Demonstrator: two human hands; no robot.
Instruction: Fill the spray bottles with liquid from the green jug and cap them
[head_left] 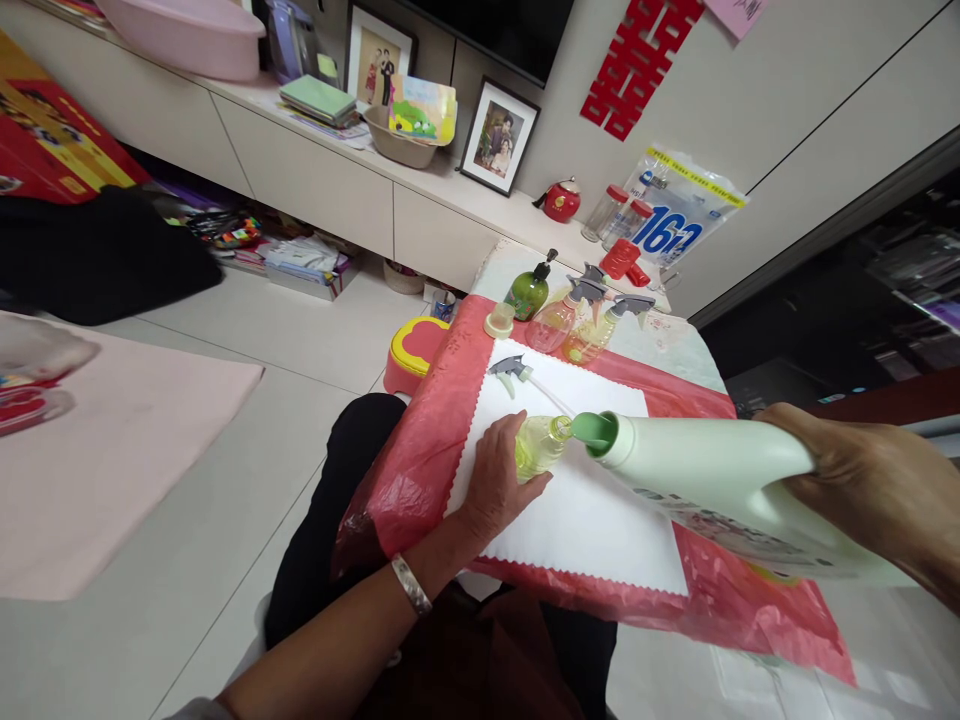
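My left hand [495, 478] is wrapped round a small yellow-tinted clear bottle [538, 446] with its top off, standing on a white scalloped mat [592, 525]. My right hand [874, 480] grips the handle of a large pale green jug [705, 455], tilted nearly level. Its green-lipped spout is right at the small bottle's mouth; whether liquid is flowing I cannot tell. Behind the bottle lies a grey trigger spray head [513, 370] with a white tube. A pale cap [499, 320] sits at the mat's far left corner.
At the table's far side stand a green pump bottle [529, 290], a pink spray bottle [553, 322] and a yellow spray bottle [592, 338]. Red plastic sheeting [420, 470] covers the table under the mat. A yellow-and-pink stool [417, 348] is beyond its left edge.
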